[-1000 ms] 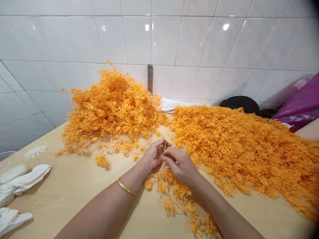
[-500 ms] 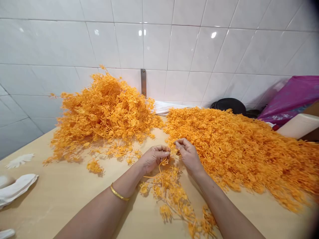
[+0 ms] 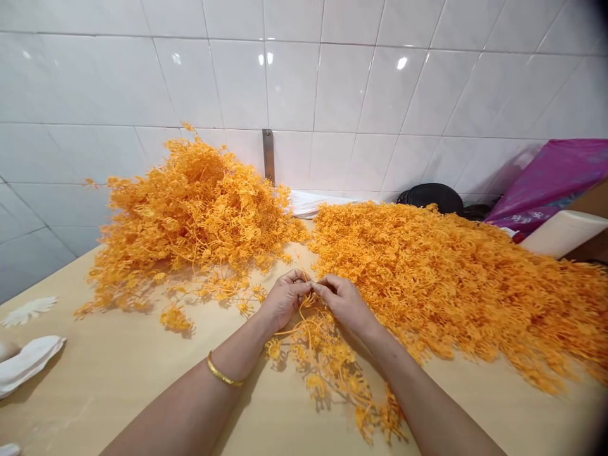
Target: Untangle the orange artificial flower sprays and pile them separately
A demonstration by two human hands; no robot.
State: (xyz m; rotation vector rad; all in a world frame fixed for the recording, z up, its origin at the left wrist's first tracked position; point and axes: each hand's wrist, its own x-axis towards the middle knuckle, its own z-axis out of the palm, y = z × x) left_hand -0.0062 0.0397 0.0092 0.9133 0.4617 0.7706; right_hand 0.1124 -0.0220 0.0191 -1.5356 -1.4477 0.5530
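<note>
Here, the left hand point(image 3: 284, 300) and the right hand point(image 3: 346, 305) both pinch a thin stem point(image 3: 309, 332) in the frame's middle. Orange flowers point(image 3: 341, 356) lie below on the table point(image 3: 123, 373).

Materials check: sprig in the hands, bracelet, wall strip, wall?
Orange sprig: probably moulded plastic, fairly matte; uniform colour through stems and heads.
Bracelet: gold-coloured metal by its shine; solid or plated, can't tell.
Wall strip: likely metal, dull grey-brown, with what look like screw heads.
Wall: likely glazed ceramic tile; joint lines and sharp light reflections.
</note>
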